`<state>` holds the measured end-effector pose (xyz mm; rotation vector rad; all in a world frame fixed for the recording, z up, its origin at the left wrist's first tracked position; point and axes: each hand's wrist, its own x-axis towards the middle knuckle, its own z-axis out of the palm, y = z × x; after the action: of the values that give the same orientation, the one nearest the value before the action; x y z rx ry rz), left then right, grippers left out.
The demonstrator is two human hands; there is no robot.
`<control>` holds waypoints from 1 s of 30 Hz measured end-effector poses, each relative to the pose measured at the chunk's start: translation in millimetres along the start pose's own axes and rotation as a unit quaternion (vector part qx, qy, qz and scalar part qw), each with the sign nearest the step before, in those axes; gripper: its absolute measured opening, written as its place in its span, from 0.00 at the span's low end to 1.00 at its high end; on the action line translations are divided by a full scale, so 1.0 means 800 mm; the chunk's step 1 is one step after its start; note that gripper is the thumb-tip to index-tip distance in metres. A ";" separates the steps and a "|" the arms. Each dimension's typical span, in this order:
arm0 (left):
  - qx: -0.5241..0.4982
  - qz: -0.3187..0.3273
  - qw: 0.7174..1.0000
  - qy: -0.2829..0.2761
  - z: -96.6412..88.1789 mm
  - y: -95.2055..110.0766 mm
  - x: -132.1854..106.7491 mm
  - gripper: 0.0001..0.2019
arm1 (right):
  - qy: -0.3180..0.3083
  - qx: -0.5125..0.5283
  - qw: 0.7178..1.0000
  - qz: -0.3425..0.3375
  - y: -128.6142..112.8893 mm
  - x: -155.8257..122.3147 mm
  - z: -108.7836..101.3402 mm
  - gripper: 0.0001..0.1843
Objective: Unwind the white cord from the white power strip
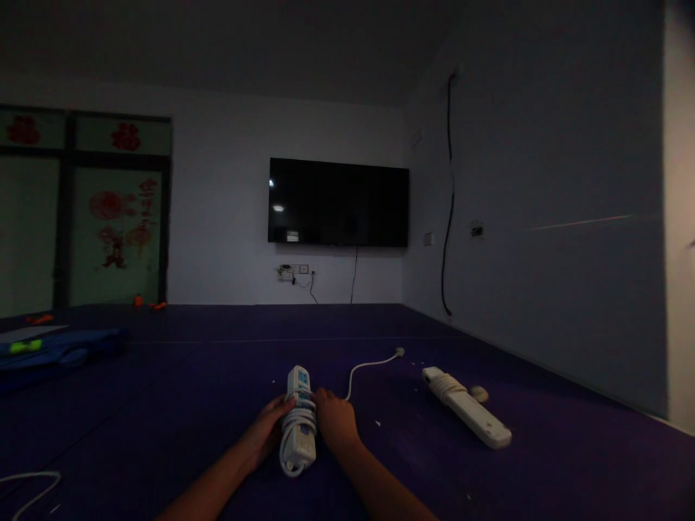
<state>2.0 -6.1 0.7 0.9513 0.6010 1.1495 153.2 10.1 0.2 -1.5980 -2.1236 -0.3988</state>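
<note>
A white power strip (300, 443) with blue socket faces lies in front of me, its white cord (304, 418) coiled several times around the middle. My left hand (270, 425) grips the strip from the left side, thumb on the coils. On the other side, my right hand (334, 418) is closed at the strip's edge, where the cord seems to pass through its fingers. From there the loose cord runs off to the right and ends in a plug (399, 352) on the purple surface. The fingertips of my right hand are partly hidden.
A second white power strip (478, 418), its cord wound around one end, lies to the right. Blue cloth (70, 350) sits at the far left. Part of another white cable (38, 475) enters at lower left. A wall bounds the purple surface (413, 463) on the right.
</note>
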 end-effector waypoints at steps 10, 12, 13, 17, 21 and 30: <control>0.017 -0.007 1.000 -0.016 0.001 0.001 -0.002 0.19 | -0.001 0.000 1.000 0.000 0.000 0.000 0.001 0.14; 0.017 0.001 1.000 -0.007 0.001 -0.001 -0.001 0.18 | -0.002 0.003 1.000 -0.003 -0.001 0.000 0.000 0.13; 0.017 0.004 1.000 -0.003 0.001 -0.001 -0.001 0.18 | -0.003 0.004 1.000 -0.005 -0.001 -0.001 -0.001 0.13; 0.016 0.003 1.000 0.004 0.000 -0.002 -0.001 0.18 | -0.006 0.004 1.000 -0.002 -0.001 -0.001 -0.003 0.13; 0.017 -0.002 1.000 -0.012 -0.003 -0.001 0.001 0.19 | -0.002 0.007 1.000 0.000 -0.001 -0.001 -0.002 0.14; 0.022 0.001 1.000 -0.020 -0.009 -0.004 0.006 0.18 | -0.005 0.002 1.000 -0.001 -0.001 -0.001 -0.002 0.14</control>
<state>-1.0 0.3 -5.0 1.0092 0.5952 1.1201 152.6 8.1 1.5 -1.5983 -2.1329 -0.3873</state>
